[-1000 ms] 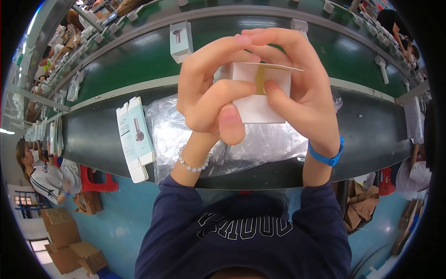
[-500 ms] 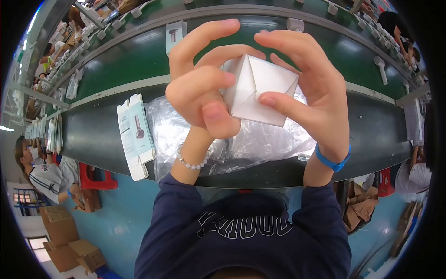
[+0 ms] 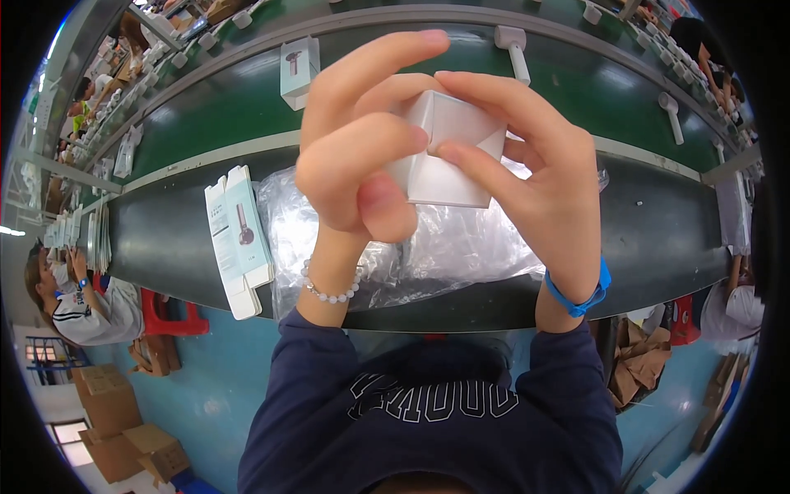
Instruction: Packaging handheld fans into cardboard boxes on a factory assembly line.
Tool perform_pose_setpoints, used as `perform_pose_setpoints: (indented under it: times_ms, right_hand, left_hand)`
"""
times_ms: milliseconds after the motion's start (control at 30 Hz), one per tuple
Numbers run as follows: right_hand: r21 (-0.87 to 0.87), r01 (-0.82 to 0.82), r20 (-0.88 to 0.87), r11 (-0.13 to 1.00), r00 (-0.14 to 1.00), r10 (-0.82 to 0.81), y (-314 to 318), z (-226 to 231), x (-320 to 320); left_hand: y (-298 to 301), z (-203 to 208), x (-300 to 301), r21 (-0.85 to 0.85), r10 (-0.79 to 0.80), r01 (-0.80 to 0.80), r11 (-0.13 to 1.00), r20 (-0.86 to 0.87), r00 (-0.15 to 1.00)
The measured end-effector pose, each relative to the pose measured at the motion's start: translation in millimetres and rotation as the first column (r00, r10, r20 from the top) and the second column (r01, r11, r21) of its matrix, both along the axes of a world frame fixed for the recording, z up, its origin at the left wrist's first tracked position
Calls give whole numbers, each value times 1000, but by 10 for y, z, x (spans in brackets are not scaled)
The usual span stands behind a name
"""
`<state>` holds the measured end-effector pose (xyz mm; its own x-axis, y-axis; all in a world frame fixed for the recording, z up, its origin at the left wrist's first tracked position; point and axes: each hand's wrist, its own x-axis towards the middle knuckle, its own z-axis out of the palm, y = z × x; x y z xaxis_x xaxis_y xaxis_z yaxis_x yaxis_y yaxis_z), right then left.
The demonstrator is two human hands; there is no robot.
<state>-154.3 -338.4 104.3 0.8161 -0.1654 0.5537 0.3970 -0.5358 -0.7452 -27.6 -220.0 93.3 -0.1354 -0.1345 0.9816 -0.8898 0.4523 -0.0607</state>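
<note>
The workshop runs back on both sides, with a co-worker (image 3: 90,305) seated at the left beyond a red stool (image 3: 185,317). A green belt (image 3: 206,111) passes behind a dark bench (image 3: 666,247), carrying a printed carton (image 3: 298,72), a white device (image 3: 512,48) near the right fingers and another device (image 3: 671,115) farther right.

From where I stand, the white box (image 3: 448,183) is up in the air over the plastic (image 3: 477,251), its folded end turned toward the person's face. Both hands have it between them. The right hand (image 3: 547,185) is clamped on it, thumb pressed to the end near the middle of the folds, index finger along the top. The left hand (image 3: 350,156) closes on the other side, a bent finger at the edge; its thumb hangs low, and I cannot tell whether that touches. A flattened carton (image 3: 240,243) lies beside the plastic.

My worry is that right thumb: pushed too hard, it could buckle the thin-looking end or drive a flap inward. Eased off too soon, the folds might spring up. The left hold looks light, so an uneven squeeze could twist the box out and drop it onto the slick plastic.
</note>
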Motion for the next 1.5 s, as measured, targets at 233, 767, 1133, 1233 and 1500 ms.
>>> perform_pose_setpoints:
  times_ms: [233,767,1133,1233,1500]
  right_hand:
    - [-24,-247,-32,969,969,246,-166,20,-42]
    - [-370,296,236,881,947,-219,340,-187,158]
    - [-335,144,375,931,927,-9,299,-164,203]
    - [-326,31,366,945,926,96,303,-60,317]
    - [-420,181,484,889,874,50,296,-260,1970]
  left_hand:
    - [-32,-2,-13,-186,-76,54,981,-115,990]
    - [94,66,-16,-89,86,-126,988,-365,927]
    - [310,134,7,58,156,-145,988,-322,934]
    - [331,59,-52,-66,126,-173,983,-447,886]
    - [621,-515,-506,294,501,-412,862,-379,778]
